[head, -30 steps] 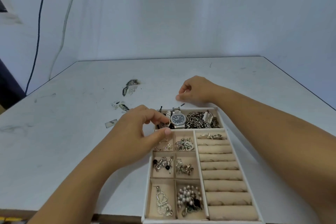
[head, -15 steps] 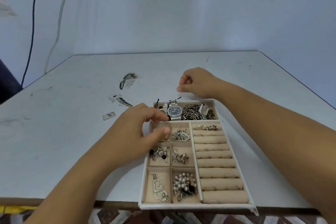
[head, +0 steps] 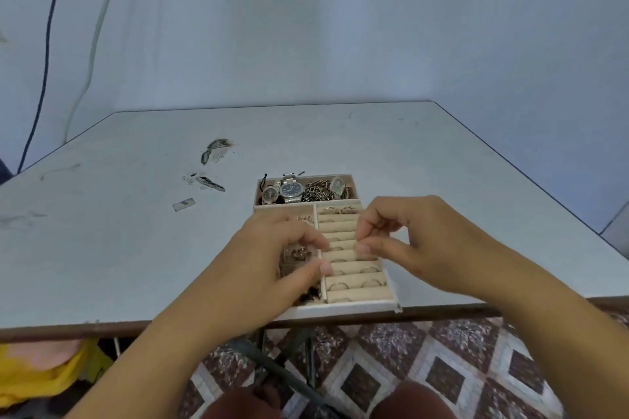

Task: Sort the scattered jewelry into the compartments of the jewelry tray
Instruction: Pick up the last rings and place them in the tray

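Tray [head: 343, 309] at near table [head: 136, 248] edge, both hands over ring rolls [head: 354, 277], left hand [head: 272, 269] and right hand [head: 408, 241] fingertips pinched, held item too small to tell

**A plain room in a home, by the look of it**

A worn white tabletop [head: 340, 146] with scuffs and peeled patches stands against a bare pale-blue wall [head: 340, 27]. Two loose cables [head: 46, 61] hang down the wall at far left. Below the near edge lies a patterned brown-and-white diamond tile floor [head: 425, 367], with a crumpled yellow bag [head: 51, 374] at near left.
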`<action>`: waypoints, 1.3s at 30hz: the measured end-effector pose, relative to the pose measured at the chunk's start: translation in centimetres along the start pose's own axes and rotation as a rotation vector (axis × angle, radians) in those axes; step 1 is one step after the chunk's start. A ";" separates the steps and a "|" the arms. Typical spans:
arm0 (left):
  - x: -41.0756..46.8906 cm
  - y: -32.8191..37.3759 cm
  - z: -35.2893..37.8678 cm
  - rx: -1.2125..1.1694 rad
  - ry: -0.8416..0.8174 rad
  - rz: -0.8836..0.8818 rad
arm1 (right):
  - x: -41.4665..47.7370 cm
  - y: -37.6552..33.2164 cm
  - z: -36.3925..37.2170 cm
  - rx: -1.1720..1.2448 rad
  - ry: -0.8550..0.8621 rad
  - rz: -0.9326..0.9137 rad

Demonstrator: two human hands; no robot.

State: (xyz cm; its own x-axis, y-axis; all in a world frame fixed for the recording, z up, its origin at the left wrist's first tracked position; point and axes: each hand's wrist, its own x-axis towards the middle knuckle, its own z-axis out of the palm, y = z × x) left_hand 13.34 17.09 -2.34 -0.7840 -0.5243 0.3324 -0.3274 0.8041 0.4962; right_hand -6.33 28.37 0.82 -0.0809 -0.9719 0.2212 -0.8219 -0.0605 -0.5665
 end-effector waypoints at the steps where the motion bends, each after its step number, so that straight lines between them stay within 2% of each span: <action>1: -0.3 0.4 0.2 0.002 -0.009 0.011 | -0.9 0.0 0.1 -0.004 0.004 -0.002; 13: -2.1 1.4 0.8 0.036 -0.031 0.008 | -4.3 0.7 1.9 -0.089 0.021 -0.024; 20: -2.4 1.2 0.8 0.022 -0.018 -0.001 | -5.1 0.6 2.9 -0.010 0.094 0.161; 25: -2.3 1.0 0.9 0.013 -0.005 -0.008 | -4.2 0.0 2.2 0.237 0.061 0.418; 31: -2.4 1.0 0.9 0.015 0.017 -0.016 | -3.3 0.3 1.8 0.220 -0.026 0.394; 35: -2.1 0.4 0.1 0.036 0.115 -0.089 | -2.4 0.9 2.4 0.186 0.136 0.394; 39: -0.9 -1.0 -0.4 0.139 0.314 -0.301 | -0.6 1.4 3.4 0.033 0.239 0.457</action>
State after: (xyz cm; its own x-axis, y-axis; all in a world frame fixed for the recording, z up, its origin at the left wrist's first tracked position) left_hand 14.59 16.67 -2.87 -0.4525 -0.7826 0.4274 -0.6005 0.6218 0.5027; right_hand -5.48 28.12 -2.78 -0.5574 -0.8218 0.1182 -0.6544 0.3473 -0.6717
